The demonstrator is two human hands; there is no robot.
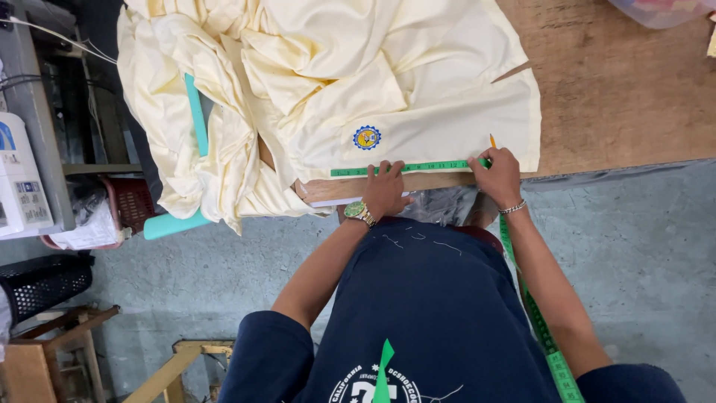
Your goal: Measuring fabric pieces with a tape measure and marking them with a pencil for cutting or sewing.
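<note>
A pale yellow garment (pixel 418 89) with a round blue and yellow badge (pixel 366 137) lies on a wooden table (pixel 619 89). A green measuring tape (pixel 418 167) is stretched along the garment's near edge. My left hand (pixel 385 190), with a green-faced wristwatch, presses the tape down near its left part. My right hand (pixel 497 177), with a bracelet, pins the tape's right part and holds an orange pencil (pixel 492 141) at the cloth. The tape's free end trails down along my right arm (pixel 544 336).
More pale yellow cloth (pixel 186 112) is heaped at the table's left over a teal ruler-like strip (pixel 196 112). A red basket (pixel 130 201), a black crate (pixel 41 283) and wooden frames (pixel 171 369) stand on the grey floor. A sewing machine's edge (pixel 22 179) is at the left.
</note>
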